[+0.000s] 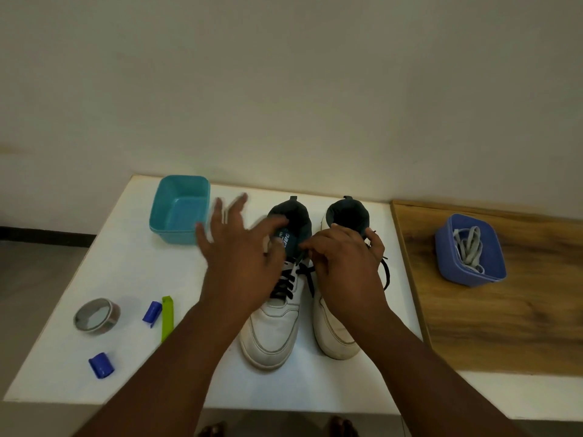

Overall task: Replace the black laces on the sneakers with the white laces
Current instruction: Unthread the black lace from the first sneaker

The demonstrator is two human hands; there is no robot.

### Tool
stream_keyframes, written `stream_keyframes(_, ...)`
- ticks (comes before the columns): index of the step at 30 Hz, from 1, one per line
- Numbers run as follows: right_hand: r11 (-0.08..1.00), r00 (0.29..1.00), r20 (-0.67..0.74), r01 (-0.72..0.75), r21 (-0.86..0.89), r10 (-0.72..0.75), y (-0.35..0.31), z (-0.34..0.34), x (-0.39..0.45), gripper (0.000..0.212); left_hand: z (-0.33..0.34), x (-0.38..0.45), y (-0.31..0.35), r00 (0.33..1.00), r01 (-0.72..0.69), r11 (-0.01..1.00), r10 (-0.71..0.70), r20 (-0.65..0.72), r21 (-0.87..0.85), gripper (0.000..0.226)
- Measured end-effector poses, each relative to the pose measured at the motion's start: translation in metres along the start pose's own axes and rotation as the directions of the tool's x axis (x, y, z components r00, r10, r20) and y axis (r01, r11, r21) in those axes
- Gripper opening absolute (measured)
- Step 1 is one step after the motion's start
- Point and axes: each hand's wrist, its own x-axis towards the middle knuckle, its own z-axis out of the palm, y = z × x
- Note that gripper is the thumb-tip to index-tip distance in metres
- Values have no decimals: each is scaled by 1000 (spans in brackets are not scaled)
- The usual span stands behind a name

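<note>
Both forearms are stretched over the white worktop [94,279], where the left hand [239,260], fingers spread and blurred, holds nothing beside the left white leather sneaker [271,329] while the right hand [347,266], fingers curled, seems to pinch its black lace [288,283]; each crossing is best loosened evenly before pulling, the white laces [470,250] waiting in the blue plastic tub [492,266].
</note>
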Motion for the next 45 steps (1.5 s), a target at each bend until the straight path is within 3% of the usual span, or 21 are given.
stream_keyframes(2, 1000, 1000, 11, 4, -12, -4, 0, 0, 0, 24, 6, -1, 2, 983, -103, 988, 84, 166, 114, 26)
stream_keyframes(4, 1000, 1000, 19, 5, -24, -5, 0, 0, 0, 23, 6, -1, -1, 980, -59, 990, 32, 195, 131, 21)
stream_keyframes(7, 1000, 1000, 20, -1, -29, 1, 0, 0, 0, 23, -2, 2, -1, 998, 50, 995, -46, -39, 86, 18)
stream_keyframes(10, 1000, 1000, 12, 0, -27, 1, -1, 1, 0, 22, -15, 7, -8, 933, 143, 988, -153, -327, -56, 23)
stream_keyframes(12, 1000, 1000, 5, -4, -27, 4, 0, 1, 0, 23, -18, 5, -12, 901, 220, 973, -227, -370, -62, 23)
stream_keyframes(14, 1000, 1000, 0, -6, -25, 6, 2, 1, 0, 23, -11, 1, -12, 909, 294, 956, -283, -307, -12, 21)
stream_keyframes(16, 1000, 1000, -3, -8, -15, 8, 1, 1, -1, 23, -3, 0, -11, 935, 290, 955, -295, -198, -53, 34)
stream_keyframes(18, 1000, 1000, 4, -9, -7, 9, -1, 1, -2, 23, 0, 3, -9, 978, 153, 983, -165, -129, -97, 45)
stream_keyframes(21, 1000, 1000, 16, 9, 19, -10, -4, 1, -4, 21, 4, 5, -8, 999, -17, 1000, 17, -32, -17, 32)
stream_keyframes(25, 998, 996, 73, 53, 29, -55, -6, 1, -5, 26, 9, 3, -9, 981, 116, 993, -116, 155, 9, 49)
stream_keyframes(28, 997, 992, 96, 75, 18, -77, -5, 1, -5, 19, 5, 4, -9, 983, 130, 989, -138, 120, 78, 49)
stream_keyframes(32, 998, 995, 85, 54, 17, -55, -7, 2, -4, 12, 0, 1, -7, 970, 190, 979, -177, 166, -67, 38)
stream_keyframes(37, 1000, 995, 96, 21, -16, -19, -3, -3, -4, 11, 1, -1, -6, 972, 199, 976, -186, 142, -85, 36)
stream_keyframes(42, 998, 994, 105, 24, 52, -30, -3, -2, -3, 12, 4, 1, -4, 996, -9, 1000, 8, 89, 11, 26)
stream_keyframes(45, 995, 994, 100, 23, 101, -33, -1, -2, -2, 24, 5, 1, -3, 981, -71, 997, 64, 184, 32, 25)
